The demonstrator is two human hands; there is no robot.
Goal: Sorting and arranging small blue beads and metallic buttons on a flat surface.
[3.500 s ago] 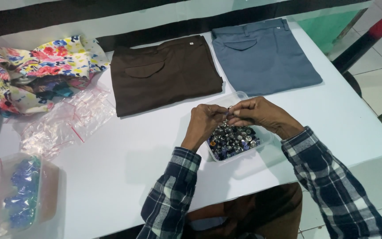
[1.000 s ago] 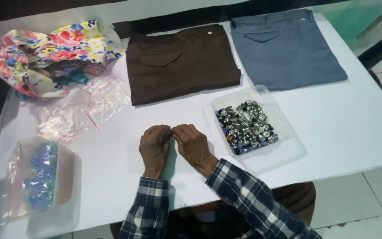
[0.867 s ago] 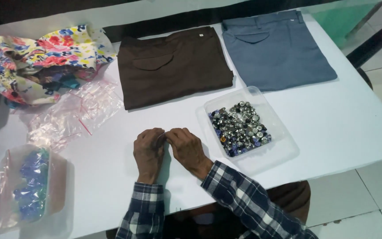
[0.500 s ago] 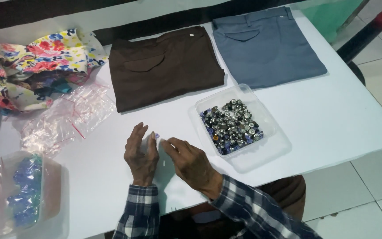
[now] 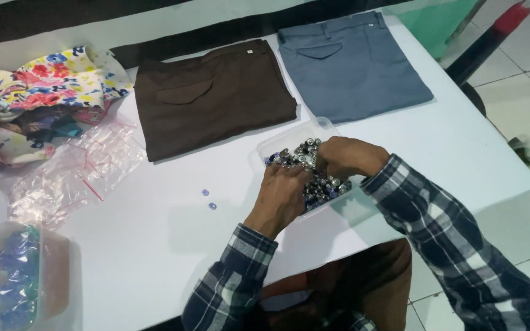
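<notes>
Head view: white table above tiled floor.

Garment workshop; folded trousers, buttons

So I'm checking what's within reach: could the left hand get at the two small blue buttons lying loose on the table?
Probably yes. The left hand is in the clear tray, and the two blue buttons lie on bare white table beside it, with nothing between.
</notes>
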